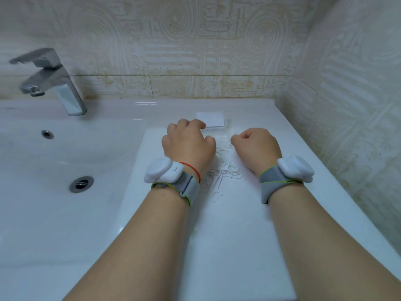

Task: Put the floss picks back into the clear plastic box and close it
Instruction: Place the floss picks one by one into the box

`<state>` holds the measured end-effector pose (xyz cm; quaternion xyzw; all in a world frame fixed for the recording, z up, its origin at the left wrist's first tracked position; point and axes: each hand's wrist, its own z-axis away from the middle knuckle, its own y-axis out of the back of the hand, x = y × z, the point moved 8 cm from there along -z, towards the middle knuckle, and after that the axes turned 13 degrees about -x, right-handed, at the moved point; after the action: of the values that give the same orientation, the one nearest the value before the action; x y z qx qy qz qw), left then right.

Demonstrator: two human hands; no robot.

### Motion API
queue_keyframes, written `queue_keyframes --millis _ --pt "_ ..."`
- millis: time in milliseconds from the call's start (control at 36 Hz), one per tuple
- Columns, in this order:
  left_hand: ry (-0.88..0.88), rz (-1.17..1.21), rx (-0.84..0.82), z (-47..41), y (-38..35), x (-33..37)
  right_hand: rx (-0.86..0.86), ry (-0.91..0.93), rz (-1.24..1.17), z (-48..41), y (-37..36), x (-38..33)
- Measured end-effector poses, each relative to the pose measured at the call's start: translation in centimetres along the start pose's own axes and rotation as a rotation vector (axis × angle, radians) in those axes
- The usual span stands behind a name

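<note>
Floss picks (219,178) lie in a loose, overlapping heap on the glossy white surface (238,235), between my two wrists and just short of the hands. Each pick is thin white plastic with a straight handle and a small curved head. Each wrist carries a rounded white pod on a grey woven band (188,190).

Left grip (187,140): fingers curled downward, knuckles up, fingertips at the near left corner of the clear plastic box (214,121). Right grip (256,144): drawn into a fist just right of the heap. The palms are hidden, so I cannot tell whether either holds a pick.

The box sits just beyond the heap. It is low and rectangular, with rounded corners and a white panel on top. I cannot tell whether its lid is open.

Hazards, as I judge them:
- The picks look light and slick on the glaze. A careless sweep could send some left into the basin (43,153) and toward the drain (81,184).
- The curved heads overlap, so lifting one pick may drag others.
- White on white gives poor contrast, so a stray pick is easily missed.
- A handle left over the rim would likely stop the lid from closing.

Farthest back are a chrome faucet (54,83) and embossed beige wall tile (195,51).
</note>
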<state>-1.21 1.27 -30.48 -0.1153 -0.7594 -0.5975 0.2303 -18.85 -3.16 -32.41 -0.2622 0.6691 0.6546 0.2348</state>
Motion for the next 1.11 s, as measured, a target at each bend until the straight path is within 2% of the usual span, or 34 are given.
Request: queue_keyframes --millis 83,278,444,556,694,778,889,972,1028,1111 --pt "0.065 -0.046 -0.05 0.6 0.9 -1.3 -0.089 0.019 0.082 1.0 -0.9 -1.0" --pt "0.075 -0.18 -0.224 3.9 0.3 -4.6 -0.179 -0.01 0.319 2.2 -1.7 -1.9" --pt "-0.055 -0.262 -0.278 6.7 -1.3 -2.8 -0.147 0.056 0.467 4.4 -2.6 -2.5" --pt "-0.166 -0.237 -0.275 7.9 -2.5 -1.0 -0.113 0.152 0.402 5.7 -2.5 -2.2" --pt "-0.115 -0.196 -0.252 6.9 -2.4 -1.1 -0.185 0.238 0.272 5.7 -3.1 -2.8" --pt "-0.117 -0.215 -0.305 5.7 -3.1 -0.9 -0.263 0.318 0.228 5.8 -3.7 -3.0" --pt "-0.209 -0.208 -0.329 5.5 -3.2 -0.2 -0.33 0.378 0.001 6.2 -4.0 -3.1" --pt "-0.278 -0.16 -0.29 5.8 -3.0 0.3 -0.272 0.347 -0.124 5.9 -3.2 -2.9" --pt "-0.303 -0.136 -0.277 6.0 -3.0 0.4 -0.243 0.316 -0.094 5.5 -3.1 -2.7" --pt "-0.339 -0.11 -0.294 6.2 -3.2 0.8 -0.3 0.327 0.036 5.4 -3.9 -2.9"
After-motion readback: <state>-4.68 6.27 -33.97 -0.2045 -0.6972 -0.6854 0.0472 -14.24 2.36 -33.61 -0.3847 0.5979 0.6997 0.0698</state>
